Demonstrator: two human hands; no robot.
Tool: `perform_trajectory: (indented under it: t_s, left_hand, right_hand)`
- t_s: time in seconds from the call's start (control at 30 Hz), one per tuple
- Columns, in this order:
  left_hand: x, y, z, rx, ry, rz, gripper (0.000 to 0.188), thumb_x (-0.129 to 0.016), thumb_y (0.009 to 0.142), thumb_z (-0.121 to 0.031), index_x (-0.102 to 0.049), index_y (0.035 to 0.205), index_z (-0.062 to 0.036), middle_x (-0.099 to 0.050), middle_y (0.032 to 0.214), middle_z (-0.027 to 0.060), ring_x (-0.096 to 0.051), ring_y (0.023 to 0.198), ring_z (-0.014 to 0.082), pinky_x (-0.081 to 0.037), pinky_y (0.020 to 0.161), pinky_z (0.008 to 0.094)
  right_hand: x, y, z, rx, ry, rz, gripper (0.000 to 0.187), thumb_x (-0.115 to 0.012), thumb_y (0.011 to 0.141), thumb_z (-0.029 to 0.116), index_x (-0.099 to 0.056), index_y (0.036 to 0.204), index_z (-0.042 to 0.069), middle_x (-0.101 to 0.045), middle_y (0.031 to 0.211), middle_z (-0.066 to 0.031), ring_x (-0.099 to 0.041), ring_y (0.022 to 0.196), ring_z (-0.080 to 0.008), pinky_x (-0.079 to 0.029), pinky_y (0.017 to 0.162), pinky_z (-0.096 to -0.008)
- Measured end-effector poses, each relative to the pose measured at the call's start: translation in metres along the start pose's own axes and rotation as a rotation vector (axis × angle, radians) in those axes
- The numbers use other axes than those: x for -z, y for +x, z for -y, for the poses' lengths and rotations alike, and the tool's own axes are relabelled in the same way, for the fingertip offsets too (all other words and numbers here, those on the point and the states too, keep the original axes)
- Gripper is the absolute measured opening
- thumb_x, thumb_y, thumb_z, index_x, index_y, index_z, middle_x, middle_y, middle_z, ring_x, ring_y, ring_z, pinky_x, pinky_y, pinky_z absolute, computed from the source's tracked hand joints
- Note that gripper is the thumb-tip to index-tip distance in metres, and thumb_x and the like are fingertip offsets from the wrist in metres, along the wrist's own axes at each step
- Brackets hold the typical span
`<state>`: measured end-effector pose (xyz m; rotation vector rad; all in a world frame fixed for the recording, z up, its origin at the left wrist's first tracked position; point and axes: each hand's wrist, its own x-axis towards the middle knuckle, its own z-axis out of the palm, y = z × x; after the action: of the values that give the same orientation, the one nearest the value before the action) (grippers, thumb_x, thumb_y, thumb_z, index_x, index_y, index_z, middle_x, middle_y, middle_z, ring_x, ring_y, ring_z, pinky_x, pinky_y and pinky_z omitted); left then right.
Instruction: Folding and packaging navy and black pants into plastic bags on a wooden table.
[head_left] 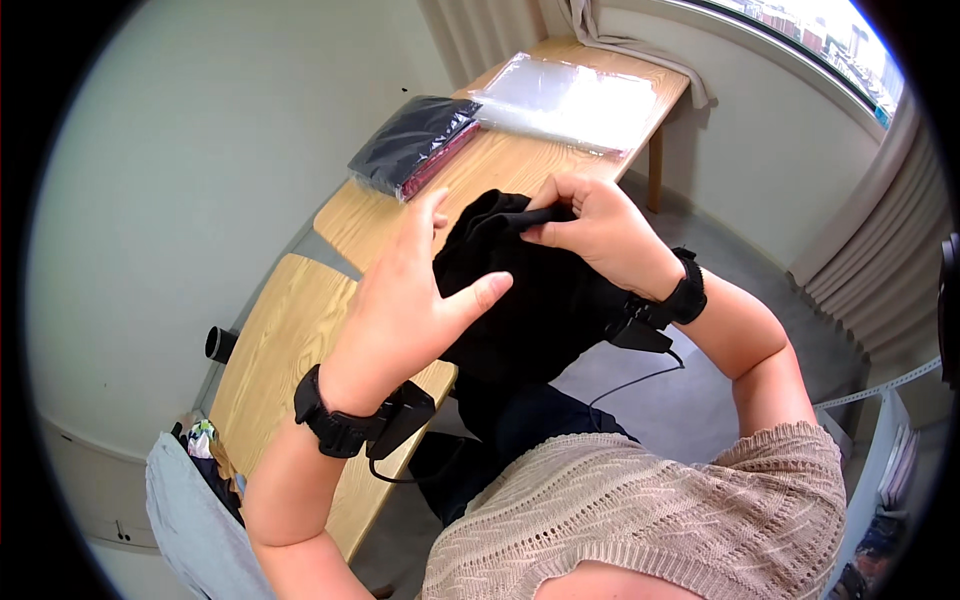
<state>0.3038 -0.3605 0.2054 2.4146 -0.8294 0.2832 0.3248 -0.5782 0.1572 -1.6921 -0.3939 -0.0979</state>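
A black cloth garment (530,290) hangs in front of me, bunched at the top; its exact kind cannot be told. Thumb and fingers of my right hand (590,222) pinch its folded upper edge. Beside its left side is my left hand (415,275), with the thumb spread away from the raised fingers and lying in front of the cloth. Whether the far fingers of that hand touch the fabric is hidden. Each wrist wears a black strap with a small device and a cable.
Past my hands, a stack of dark and red folded clothes in clear plastic (415,145) lies on the wooden table (500,160). Flat clear plastic bags (575,105) lie farther back. A nearer wooden table (290,320) stands left, with light-blue cloth (200,510) beside it. White shelving (880,470) stands right.
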Motion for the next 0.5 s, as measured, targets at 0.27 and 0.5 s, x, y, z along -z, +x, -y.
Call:
perform_trajectory:
  t_s: [0.27, 0.5]
  left_hand:
    - [-0.02, 0.006, 0.017, 0.046, 0.092, -0.066, 0.033, -0.071, 0.079, -0.019, -0.053, 0.1, -0.0008, -0.062, 0.084, 0.0216, -0.059, 0.079, 0.0413, -0.048, 0.065, 0.0433]
    - [0.012, -0.01, 0.028, 0.09, -0.24, -0.199, 0.024, -0.068, 0.084, -0.009, -0.056, 0.102, -0.0001, -0.063, 0.087, 0.0107, -0.06, 0.08, 0.0202, -0.046, 0.075, 0.0305]
  right_hand:
    - [-0.015, -0.005, -0.002, 0.096, -0.015, -0.019, 0.017, -0.066, 0.076, -0.002, -0.059, 0.092, -0.001, -0.063, 0.09, -0.0052, -0.057, 0.086, -0.0107, -0.047, 0.08, -0.025]
    - [0.048, -0.029, -0.032, 0.283, -0.042, -0.407, 0.041, -0.065, 0.086, 0.022, -0.053, 0.121, 0.003, -0.056, 0.12, -0.0071, -0.048, 0.118, -0.0164, -0.033, 0.103, -0.0313]
